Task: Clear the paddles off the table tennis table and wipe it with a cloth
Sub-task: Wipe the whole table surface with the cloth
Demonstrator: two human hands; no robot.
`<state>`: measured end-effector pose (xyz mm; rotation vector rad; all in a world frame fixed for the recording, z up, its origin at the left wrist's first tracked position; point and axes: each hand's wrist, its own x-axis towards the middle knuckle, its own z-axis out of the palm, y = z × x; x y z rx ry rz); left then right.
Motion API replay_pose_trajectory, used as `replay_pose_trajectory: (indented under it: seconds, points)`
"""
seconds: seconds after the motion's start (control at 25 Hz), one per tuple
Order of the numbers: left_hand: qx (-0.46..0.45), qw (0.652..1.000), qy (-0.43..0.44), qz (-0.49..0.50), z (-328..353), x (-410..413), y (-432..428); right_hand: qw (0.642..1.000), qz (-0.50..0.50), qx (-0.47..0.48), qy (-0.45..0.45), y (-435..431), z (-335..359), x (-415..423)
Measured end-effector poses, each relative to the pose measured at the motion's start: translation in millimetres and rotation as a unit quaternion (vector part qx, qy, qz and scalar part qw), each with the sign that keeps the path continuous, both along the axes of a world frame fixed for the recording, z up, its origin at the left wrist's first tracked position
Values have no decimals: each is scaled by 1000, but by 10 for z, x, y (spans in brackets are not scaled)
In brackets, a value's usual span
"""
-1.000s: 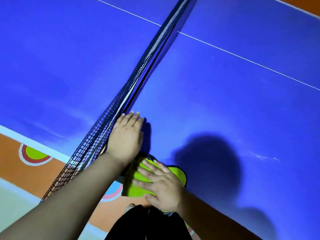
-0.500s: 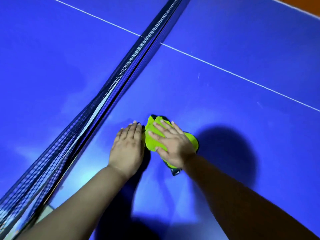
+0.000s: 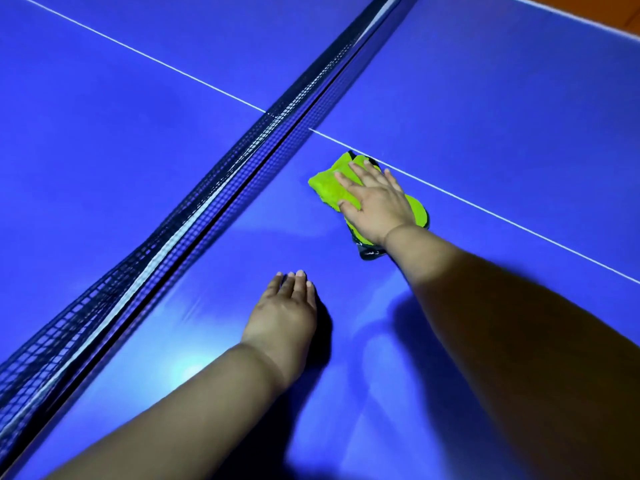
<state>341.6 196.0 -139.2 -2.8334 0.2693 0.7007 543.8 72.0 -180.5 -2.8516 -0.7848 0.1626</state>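
Note:
A bright green cloth (image 3: pixel 329 187) with a dark edge lies on the blue table tennis table (image 3: pixel 485 116), just short of the white centre line. My right hand (image 3: pixel 375 204) presses flat on the cloth with straight, spread fingers. My left hand (image 3: pixel 285 313) rests flat on the bare table surface nearer to me, fingers straight and together, apart from the cloth. No paddle is in view.
The black net (image 3: pixel 221 188) runs diagonally from the lower left to the top middle, left of both hands. A white centre line (image 3: pixel 502 216) crosses the table. An orange floor strip (image 3: pixel 606 15) shows past the far right edge.
My right hand has pushed the cloth away from the near table edge, out to the centre line. My left hand stayed flat on the table and now lies behind the cloth.

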Motion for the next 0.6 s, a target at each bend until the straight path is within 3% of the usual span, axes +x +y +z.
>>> replay_pose_trajectory:
  seconds: [0.28, 0.6]
  points:
    - [48, 998, 50, -6, 9, 156, -112, 989, -149, 13, -3, 70, -49, 805]
    - [58, 995, 77, 12, 20, 166, -127, 948, -320, 1, 1, -545, -64, 559]
